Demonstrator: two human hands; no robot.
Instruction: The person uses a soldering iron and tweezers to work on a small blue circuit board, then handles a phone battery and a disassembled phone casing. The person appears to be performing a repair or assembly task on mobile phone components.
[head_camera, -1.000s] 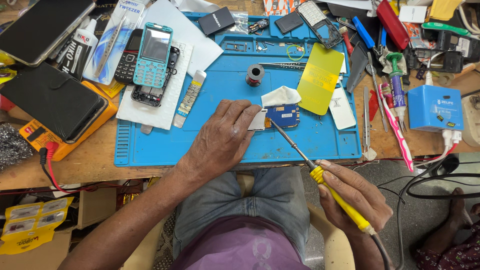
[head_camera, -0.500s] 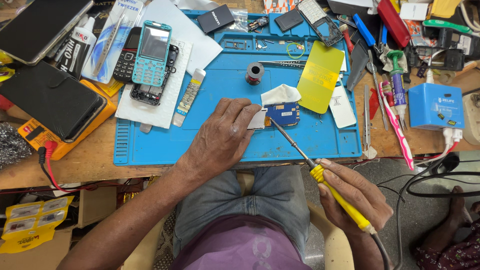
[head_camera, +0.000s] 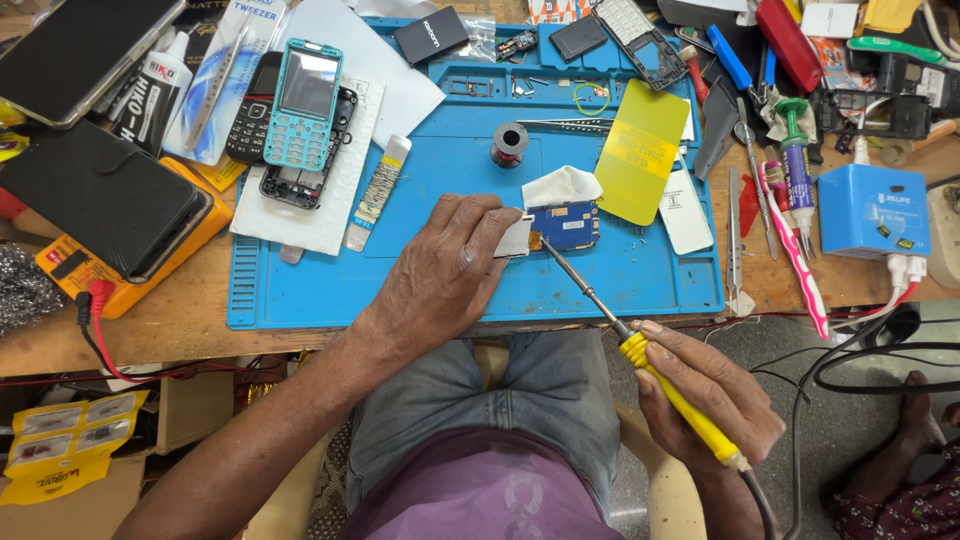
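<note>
My left hand (head_camera: 445, 275) rests palm down on the blue work mat (head_camera: 300, 290). Its fingers pin a small white screen panel (head_camera: 515, 238) joined to a blue circuit board (head_camera: 566, 224). My right hand (head_camera: 708, 392) grips the yellow handle of a soldering iron (head_camera: 680, 405). The iron's metal tip (head_camera: 548, 247) touches the left edge of the board, beside the panel. A white piece of paper (head_camera: 562, 185) lies just behind the board.
A yellow sheet (head_camera: 642, 150), a solder spool (head_camera: 510, 143) and tweezers (head_camera: 565, 124) lie on the mat's far part. Several phones (head_camera: 305, 105) and a black case (head_camera: 105, 195) lie left. A blue box (head_camera: 872, 210), a toothbrush (head_camera: 795, 250) and tools crowd the right.
</note>
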